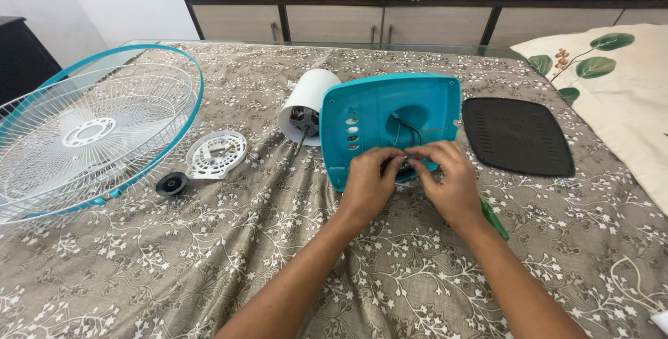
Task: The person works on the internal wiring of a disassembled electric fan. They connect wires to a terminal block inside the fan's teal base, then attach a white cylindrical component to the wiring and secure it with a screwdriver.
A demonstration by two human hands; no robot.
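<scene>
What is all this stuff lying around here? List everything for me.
Fan base shell: one, teal, middle of the bed, tilted up, wires showing in its opening.
Motor housing: one, white cylinder, just left of the shell.
Fan guard: one, white wire with teal rim, far left.
Round grille piece: one, white, beside the guard.
Knob cap: one, black, left of the grille piece.
Base plate: one, black, right of the shell.
Screwdriver handle: one, green, under the right wrist.
Bedspread: one, brown floral.
Pillow: one, cream with leaves, right.
Left hand: at the shell's lower edge.
Right hand: fingers pinching by the wires.
</scene>
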